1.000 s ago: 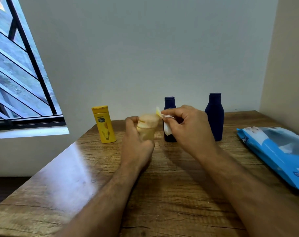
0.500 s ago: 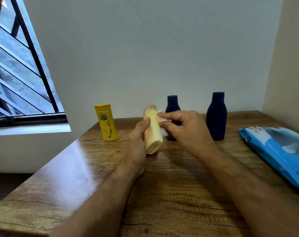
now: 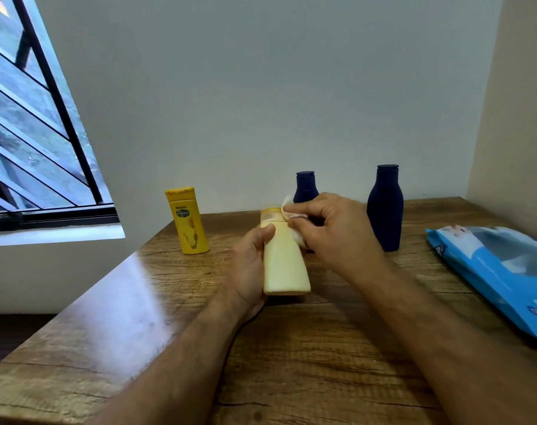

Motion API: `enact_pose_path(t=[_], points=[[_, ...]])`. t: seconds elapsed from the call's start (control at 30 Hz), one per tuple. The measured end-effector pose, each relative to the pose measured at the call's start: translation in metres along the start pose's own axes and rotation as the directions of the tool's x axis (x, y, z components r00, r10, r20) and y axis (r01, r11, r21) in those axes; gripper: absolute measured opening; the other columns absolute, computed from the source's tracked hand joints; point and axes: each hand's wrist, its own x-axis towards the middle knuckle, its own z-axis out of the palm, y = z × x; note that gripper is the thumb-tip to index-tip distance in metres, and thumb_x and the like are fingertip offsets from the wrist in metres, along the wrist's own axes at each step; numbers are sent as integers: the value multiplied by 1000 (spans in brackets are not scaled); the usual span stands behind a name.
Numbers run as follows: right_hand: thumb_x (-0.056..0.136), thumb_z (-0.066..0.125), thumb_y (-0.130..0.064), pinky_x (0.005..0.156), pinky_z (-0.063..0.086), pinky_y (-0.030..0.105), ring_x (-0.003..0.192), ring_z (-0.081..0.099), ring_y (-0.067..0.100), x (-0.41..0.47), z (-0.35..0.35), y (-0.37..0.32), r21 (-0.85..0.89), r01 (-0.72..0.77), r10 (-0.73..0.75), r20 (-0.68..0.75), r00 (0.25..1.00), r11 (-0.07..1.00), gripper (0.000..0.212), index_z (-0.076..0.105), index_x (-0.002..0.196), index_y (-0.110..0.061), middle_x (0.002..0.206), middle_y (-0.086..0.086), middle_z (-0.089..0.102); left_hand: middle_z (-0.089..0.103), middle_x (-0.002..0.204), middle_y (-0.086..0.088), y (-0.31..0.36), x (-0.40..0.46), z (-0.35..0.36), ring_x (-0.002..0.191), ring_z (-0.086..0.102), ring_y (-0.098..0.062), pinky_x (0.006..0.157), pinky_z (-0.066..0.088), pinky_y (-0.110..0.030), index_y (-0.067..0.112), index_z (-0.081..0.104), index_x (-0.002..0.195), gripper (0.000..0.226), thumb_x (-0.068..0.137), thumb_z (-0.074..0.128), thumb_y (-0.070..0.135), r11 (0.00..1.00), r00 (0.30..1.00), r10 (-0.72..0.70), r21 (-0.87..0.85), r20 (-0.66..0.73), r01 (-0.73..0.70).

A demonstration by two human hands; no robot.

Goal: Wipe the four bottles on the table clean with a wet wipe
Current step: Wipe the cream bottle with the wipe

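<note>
Pale bottle (image 3: 284, 262) grasped by left grip (image 3: 250, 268); wet wipe (image 3: 291, 214) pinched against its cap by right grip (image 3: 331, 231).

Light: soft daylight from the window (image 3: 31, 142) at far left; room moderately bright.
Glare: pale sheen across the near-left table (image 3: 113, 317).
Shadows: faint, falling right of the bottles and under the forearms.
Blur: slight motion smear on the right hand (image 3: 331, 231) and wipe (image 3: 291, 211).
Distortion: wide-angle lean in the window bars and right wall edge.
</note>
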Motion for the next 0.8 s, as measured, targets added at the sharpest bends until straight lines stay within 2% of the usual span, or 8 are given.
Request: enact_pose_path(t=[0.1, 0.23, 0.3, 0.43, 0.53, 0.6, 0.73, 0.8], points=[[88, 71, -23, 84, 53, 25, 91, 60, 5, 1, -2, 2, 14, 24, -24, -43, 999, 1000, 22, 74, 109, -26, 98, -10, 65, 72, 91, -16, 1, -1, 4, 80, 67, -27, 75, 53, -41, 10, 60, 124, 48, 88, 53, 40, 1000, 1000, 9, 0, -2, -9], [84, 74, -16, 66, 43, 10, 82, 57, -7, -3, 0, -6, 12, 8, -11, 316, 949, 1000, 18, 78, 97, -29, 87, -17, 60, 69, 86, -19, 8, 7, 0, 78, 66, -30, 78, 53, -44, 1, 61, 113, 46, 104, 38, 39, 972, 993, 41, -227, -112, -66], [84, 74, -14, 60, 42, 6, 78, 54, -18, -4, 2, -8, 21, 3, -11, 380, 925, 1000, 19, 79, 96, -28, 82, -21, 58, 70, 80, -18, 12, 12, -5, 72, 68, -30, 75, 56, -43, 1, 60, 110, 45, 106, 36, 39, 961, 979, 49, -259, -199, -101], [87, 71, -20, 74, 59, 27, 91, 63, 4, 0, 2, -1, 88, -62, 44, 194, 980, 994, 18, 75, 104, -26, 99, -14, 64, 76, 88, -15, 5, 5, 0, 77, 72, -30, 76, 57, -45, 11, 61, 115, 38, 105, 39, 40, 999, 992, 3, -31, -123, -7], [88, 72, -22, 80, 60, 40, 95, 66, 10, 3, -1, 3, 123, -100, 94, 57, 994, 987, 21, 74, 108, -24, 107, -6, 69, 76, 88, -13, 1, 2, 5, 72, 72, -26, 65, 58, -37, 12, 58, 122, 34, 104, 42, 36, 1000, 999, -16, -17, -45, 15], [87, 72, -18, 75, 61, 35, 92, 67, 8, 2, -2, 1, 181, -140, 116, 139, 983, 973, 19, 75, 104, -24, 104, -7, 70, 76, 86, -14, 3, 4, 3, 72, 73, -26, 63, 59, -37, 9, 57, 122, 32, 102, 45, 31, 996, 997, -13, -88, -76, 7], [85, 73, -13, 56, 51, 13, 72, 64, 0, -4, 0, -6, 165, -109, 44, 355, 934, 980, 15, 79, 93, -24, 87, -13, 68, 70, 88, -16, 9, 15, -5, 83, 69, -31, 90, 56, -53, 1, 55, 123, 40, 104, 46, 35, 956, 964, 6, -280, -266, -83], [85, 72, -12, 55, 49, 11, 71, 63, 2, -5, 0, -7, 123, -82, 28, 388, 921, 989, 17, 80, 91, -26, 83, -16, 68, 70, 92, -17, 10, 16, -7, 87, 68, -31, 86, 57, -52, 3, 56, 119, 39, 105, 46, 37, 946, 949, 1, -307, -315, -103]])
